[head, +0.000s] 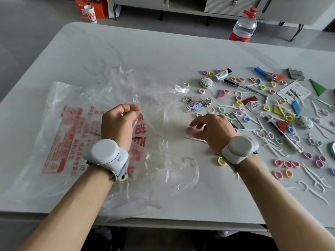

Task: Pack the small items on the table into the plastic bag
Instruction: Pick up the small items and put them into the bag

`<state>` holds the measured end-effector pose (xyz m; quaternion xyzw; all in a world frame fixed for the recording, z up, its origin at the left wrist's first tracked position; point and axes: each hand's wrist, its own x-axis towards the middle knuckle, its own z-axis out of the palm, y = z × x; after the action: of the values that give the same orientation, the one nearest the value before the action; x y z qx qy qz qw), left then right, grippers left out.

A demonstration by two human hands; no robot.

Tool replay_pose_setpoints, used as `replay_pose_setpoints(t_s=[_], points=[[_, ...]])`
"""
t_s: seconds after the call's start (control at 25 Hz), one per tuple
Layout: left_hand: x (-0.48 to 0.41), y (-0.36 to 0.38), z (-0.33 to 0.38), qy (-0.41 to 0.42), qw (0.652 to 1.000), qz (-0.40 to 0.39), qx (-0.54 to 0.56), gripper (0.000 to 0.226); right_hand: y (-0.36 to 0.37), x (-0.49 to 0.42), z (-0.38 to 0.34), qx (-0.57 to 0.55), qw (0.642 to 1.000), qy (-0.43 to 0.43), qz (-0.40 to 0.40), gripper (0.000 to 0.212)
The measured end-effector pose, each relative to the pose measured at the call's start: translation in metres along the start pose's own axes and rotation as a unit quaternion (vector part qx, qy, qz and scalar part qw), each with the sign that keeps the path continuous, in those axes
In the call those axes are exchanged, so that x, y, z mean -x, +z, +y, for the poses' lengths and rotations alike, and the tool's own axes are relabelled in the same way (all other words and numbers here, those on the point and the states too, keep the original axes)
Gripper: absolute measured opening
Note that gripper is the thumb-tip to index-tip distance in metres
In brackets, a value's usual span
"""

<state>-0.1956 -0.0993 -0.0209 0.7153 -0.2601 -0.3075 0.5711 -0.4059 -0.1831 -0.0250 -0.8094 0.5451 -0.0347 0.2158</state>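
A clear plastic bag (pixel 76 134) with red print lies crumpled across the left half of the table. My left hand (pixel 118 124) pinches a fold of its film near the middle. My right hand (pixel 213 130) hovers low over the table with loosely bent fingers, its fingertips just above a pink ring (pixel 189 130) and a white floss pick (pixel 196 139). Whether it touches them is unclear. Small items cover the right side: several coloured rings, floss picks, keychain charms (pixel 196 104), a screwdriver (pixel 231 82) and coloured flat shapes.
A water bottle (pixel 243 27) with a red cap stands at the table's far edge. A yellow ring (pixel 221 161) lies beside my right wrist. A hex key (pixel 261 94), a lighter (pixel 222 74), a blue pen (pixel 262 73) and a printed card (pixel 293 92) lie among the items.
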Motion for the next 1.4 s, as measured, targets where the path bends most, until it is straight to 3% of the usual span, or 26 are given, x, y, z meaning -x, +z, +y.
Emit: replay_pose_setpoints(t_s=[0.24,0.48,0.72,1.0,1.2,1.4], points=[[-0.001,0.006,-0.003,0.004,1.000,-0.005,-0.006,0.022,0.011,-0.003,0.001,0.008,0.999,-0.022,0.031,0.023],[-0.001,0.008,-0.002,0.007,1.000,0.003,-0.024,0.024,-0.008,0.006,0.009,0.056,0.998,-0.009,-0.025,0.006],[-0.001,0.008,0.000,0.003,1.000,0.005,-0.030,0.024,-0.012,0.010,0.005,0.042,0.998,-0.040,0.012,0.028],[0.001,0.009,0.001,0.001,0.999,0.006,-0.034,0.025,-0.007,0.011,0.007,0.075,0.995,-0.037,-0.051,0.025],[0.002,0.009,0.002,-0.001,1.000,0.004,-0.026,0.025,-0.001,0.008,0.009,0.070,0.997,-0.027,-0.022,0.017],[0.001,0.008,0.002,0.003,0.999,0.008,-0.037,0.025,-0.024,0.009,0.017,0.015,0.999,-0.031,0.014,0.022]])
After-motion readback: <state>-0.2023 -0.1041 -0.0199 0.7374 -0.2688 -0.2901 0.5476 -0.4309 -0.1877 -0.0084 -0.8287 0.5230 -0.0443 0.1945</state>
